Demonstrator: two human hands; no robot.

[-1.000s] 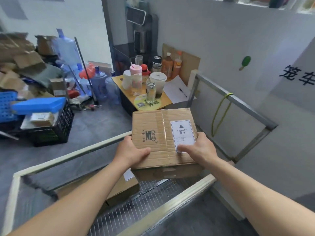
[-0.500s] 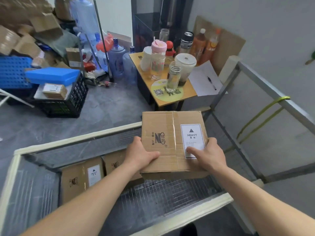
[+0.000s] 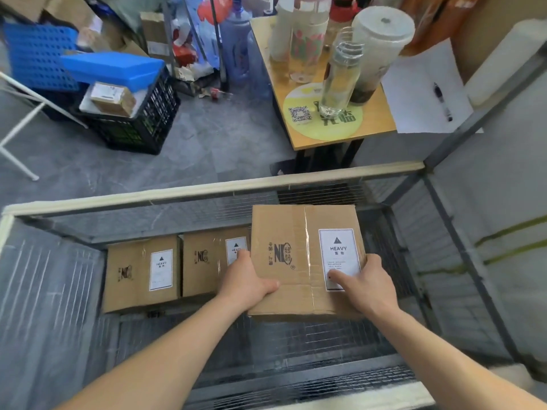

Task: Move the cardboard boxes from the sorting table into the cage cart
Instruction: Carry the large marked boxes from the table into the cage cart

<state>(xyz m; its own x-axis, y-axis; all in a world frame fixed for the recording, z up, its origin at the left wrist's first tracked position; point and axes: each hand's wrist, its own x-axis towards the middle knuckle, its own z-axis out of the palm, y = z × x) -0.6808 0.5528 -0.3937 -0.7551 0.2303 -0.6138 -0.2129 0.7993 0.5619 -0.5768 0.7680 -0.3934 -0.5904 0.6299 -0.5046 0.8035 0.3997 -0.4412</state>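
Note:
I hold a cardboard box (image 3: 296,247) with a white HEAVY label inside the cage cart (image 3: 207,189), above its wire floor. My left hand (image 3: 247,281) grips the box's left near edge, thumb on top. My right hand (image 3: 365,284) grips the right near edge, thumb lying on the label. Two more labelled boxes lie side by side on the cart floor to the left: one (image 3: 142,270) at far left, the other (image 3: 207,261) partly hidden behind my left hand and the held box.
Beyond the cart's far rail stands a small wooden table (image 3: 281,84) with bottles, cups, paper and a pen. A black crate (image 3: 139,125) with a blue lid and a small box sits on the floor at left, amid clutter. Wire mesh walls enclose the cart.
The box has come down from above the cart rim to inside the cage. My view has tilted downward, so both boxes on the cart floor now show.

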